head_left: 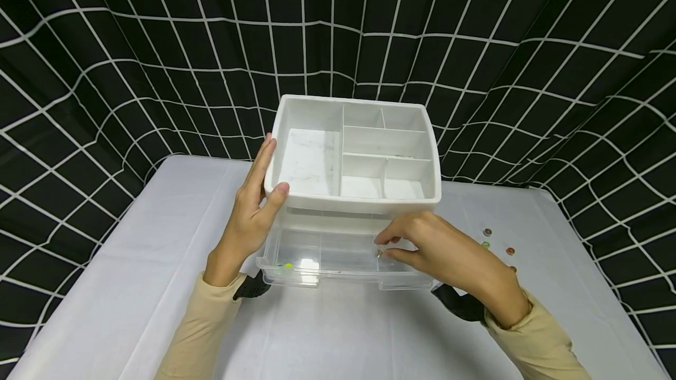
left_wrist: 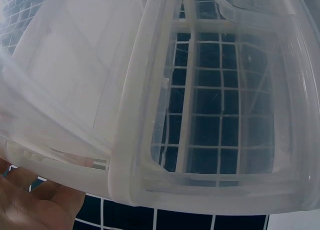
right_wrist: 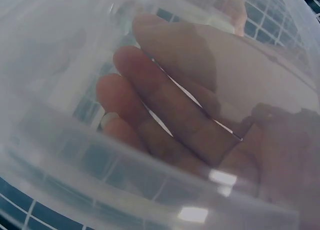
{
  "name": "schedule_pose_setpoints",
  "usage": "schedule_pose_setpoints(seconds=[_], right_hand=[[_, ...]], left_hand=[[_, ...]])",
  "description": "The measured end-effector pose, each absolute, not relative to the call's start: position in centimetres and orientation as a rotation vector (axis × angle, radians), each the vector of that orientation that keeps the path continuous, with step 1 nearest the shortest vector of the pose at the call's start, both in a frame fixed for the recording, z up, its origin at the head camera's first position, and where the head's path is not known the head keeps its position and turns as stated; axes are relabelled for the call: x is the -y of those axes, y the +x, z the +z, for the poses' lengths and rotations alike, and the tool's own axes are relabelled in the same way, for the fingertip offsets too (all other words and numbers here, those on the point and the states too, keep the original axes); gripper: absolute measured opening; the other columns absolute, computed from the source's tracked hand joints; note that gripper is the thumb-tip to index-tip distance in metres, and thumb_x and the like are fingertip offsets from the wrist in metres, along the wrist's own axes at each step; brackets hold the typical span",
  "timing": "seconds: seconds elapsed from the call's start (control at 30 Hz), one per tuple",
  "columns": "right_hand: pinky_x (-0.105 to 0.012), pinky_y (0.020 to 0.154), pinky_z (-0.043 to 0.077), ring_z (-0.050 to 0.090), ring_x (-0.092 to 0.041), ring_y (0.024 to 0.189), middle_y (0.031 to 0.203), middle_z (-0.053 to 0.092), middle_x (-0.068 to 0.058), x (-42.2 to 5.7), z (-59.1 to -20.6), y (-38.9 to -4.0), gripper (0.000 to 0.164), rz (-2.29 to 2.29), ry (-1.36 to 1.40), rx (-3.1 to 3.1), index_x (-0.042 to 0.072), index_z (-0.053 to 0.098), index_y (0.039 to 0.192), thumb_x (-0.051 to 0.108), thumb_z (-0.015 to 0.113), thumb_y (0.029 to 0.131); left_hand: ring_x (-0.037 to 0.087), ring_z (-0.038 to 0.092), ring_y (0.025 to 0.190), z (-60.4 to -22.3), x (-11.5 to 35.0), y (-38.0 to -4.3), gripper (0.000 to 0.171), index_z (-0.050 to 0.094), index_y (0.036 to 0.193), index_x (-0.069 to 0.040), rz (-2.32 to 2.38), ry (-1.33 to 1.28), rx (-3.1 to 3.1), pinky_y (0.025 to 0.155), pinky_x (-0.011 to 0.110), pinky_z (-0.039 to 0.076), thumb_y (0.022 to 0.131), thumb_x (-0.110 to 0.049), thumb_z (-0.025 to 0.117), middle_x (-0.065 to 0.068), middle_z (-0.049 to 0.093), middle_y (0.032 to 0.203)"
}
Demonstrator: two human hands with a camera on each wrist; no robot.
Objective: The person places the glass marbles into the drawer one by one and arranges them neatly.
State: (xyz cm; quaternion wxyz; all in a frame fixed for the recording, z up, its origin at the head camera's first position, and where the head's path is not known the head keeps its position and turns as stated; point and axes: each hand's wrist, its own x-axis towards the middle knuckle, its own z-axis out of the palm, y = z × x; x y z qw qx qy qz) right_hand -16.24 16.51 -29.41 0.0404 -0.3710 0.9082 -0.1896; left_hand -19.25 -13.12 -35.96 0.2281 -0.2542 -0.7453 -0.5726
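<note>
A white organizer box (head_left: 391,204) with a compartmented top stands on the table, its clear drawer (head_left: 345,274) pulled out at the front. My left hand (head_left: 250,213) rests against the box's left side, fingers straight along it and thumb over the front corner. Reaching into the right part of the drawer, my right hand (head_left: 428,245) pinches a small glassy marble (head_left: 379,253) at its fingertips. Through the cloudy plastic, the right wrist view shows the curled fingers (right_wrist: 150,85). One yellow-green marble (head_left: 287,265) lies at the drawer's front left.
Several small marbles (head_left: 510,250) lie on the white-covered table (head_left: 137,251) to the right, close to my right forearm. A black curtain (head_left: 327,28) with a white grid hangs behind the box and along both sides.
</note>
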Motion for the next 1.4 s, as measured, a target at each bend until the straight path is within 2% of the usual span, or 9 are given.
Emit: schedule_pose_setpoints(seconds=[0.27, 0.43, 0.53, 0.67, 0.73, 0.97, 1.17, 1.37, 1.4], right_hand=[[-0.028, 0.078, 0.058, 0.069, -0.011, 0.092, 0.099, 0.075, 0.005, -17.1, -29.9, -15.9, 0.017, -0.711, -1.18, -2.836, 0.012, 0.077, 0.103, 0.006, 0.074, 0.087], [-0.031, 0.08, 0.059, 0.07, -0.013, 0.1, 0.104, 0.075, 0.008, -18.0, -30.4, -15.4, 0.023, -0.789, -1.213, -2.947, 0.013, 0.076, 0.105, 0.004, 0.076, 0.084], [-0.025, 0.08, 0.057, 0.071, -0.012, 0.098, 0.104, 0.075, 0.008, -18.5, -30.6, -15.1, 0.027, -0.848, -1.276, -3.003, 0.014, 0.076, 0.105, 0.003, 0.079, 0.08], [-0.011, 0.083, 0.05, 0.069, -0.011, 0.094, 0.101, 0.075, 0.006, -19.0, -31.0, -14.8, 0.036, -0.982, -1.366, -3.031, 0.014, 0.076, 0.105, -0.002, 0.082, 0.073], [-0.007, 0.086, 0.047, 0.068, -0.011, 0.095, 0.101, 0.075, 0.004, -19.2, -31.1, -14.7, 0.041, -1.049, -1.391, -3.043, 0.013, 0.076, 0.105, -0.006, 0.082, 0.07], [-0.005, 0.086, 0.048, 0.064, 0.002, 0.099, 0.099, 0.074, 0.005, -20.7, -31.1, -13.8, 0.044, -1.103, -1.266, -3.138, 0.014, 0.076, 0.106, -0.008, 0.083, 0.068], [-0.004, 0.088, 0.047, 0.062, 0.007, 0.098, 0.096, 0.074, 0.002, -22.2, -31.1, -13.1, 0.045, -1.127, -1.155, -3.23, 0.013, 0.077, 0.103, -0.011, 0.083, 0.066], [-0.003, 0.082, 0.048, 0.06, 0.013, 0.1, 0.097, 0.074, 0.007, -23.5, -31.5, -12.5, 0.051, -1.114, -1.05, -3.333, 0.015, 0.077, 0.103, -0.013, 0.084, 0.061], [-0.002, 0.076, 0.048, 0.059, 0.014, 0.099, 0.098, 0.073, 0.009, -23.7, -31.6, -12.4, 0.051, -1.12, -1.028, -3.338, 0.015, 0.077, 0.104, -0.014, 0.084, 0.062]], left_hand=[[0.019, 0.016, 0.155, -36.1, 13.0, -19.3, 0.068, 0.021, 0.158, -0.007, -1.585, -0.705, 2.048, 0.118, 0.017, 0.028, 0.097, 0.002, 0.048, 0.002, 0.013, 0.168], [0.019, 0.016, 0.155, -36.1, 13.0, -19.3, 0.068, 0.021, 0.158, -0.007, -1.589, -0.71, 2.048, 0.118, 0.017, 0.028, 0.097, 0.003, 0.048, 0.003, 0.013, 0.168], [0.02, 0.017, 0.154, -36.1, 13.0, -19.3, 0.068, 0.021, 0.158, -0.007, -1.591, -0.71, 2.046, 0.117, 0.017, 0.03, 0.097, 0.003, 0.048, 0.003, 0.013, 0.168], [0.019, 0.017, 0.154, -36.0, 13.0, -19.2, 0.068, 0.021, 0.158, -0.007, -1.591, -0.702, 2.047, 0.116, 0.017, 0.031, 0.097, 0.002, 0.048, 0.002, 0.013, 0.168], [0.019, 0.017, 0.154, -36.0, 13.0, -19.2, 0.068, 0.021, 0.158, -0.007, -1.591, -0.697, 2.05, 0.116, 0.017, 0.031, 0.097, 0.002, 0.048, 0.002, 0.013, 0.168], [0.019, 0.017, 0.154, -36.0, 13.0, -19.3, 0.068, 0.021, 0.158, -0.008, -1.592, -0.702, 2.043, 0.117, 0.017, 0.03, 0.097, 0.002, 0.048, 0.001, 0.013, 0.168], [0.019, 0.017, 0.154, -36.0, 13.0, -19.3, 0.067, 0.021, 0.158, -0.008, -1.592, -0.707, 2.041, 0.118, 0.018, 0.028, 0.097, 0.003, 0.047, 0.002, 0.014, 0.168], [0.019, 0.018, 0.154, -36.0, 13.0, -19.3, 0.067, 0.021, 0.158, -0.008, -1.592, -0.707, 2.047, 0.118, 0.018, 0.029, 0.097, 0.002, 0.047, 0.002, 0.013, 0.168], [0.02, 0.018, 0.154, -36.0, 13.0, -19.3, 0.067, 0.021, 0.159, -0.008, -1.591, -0.707, 2.047, 0.118, 0.018, 0.029, 0.097, 0.002, 0.047, 0.002, 0.013, 0.168]])
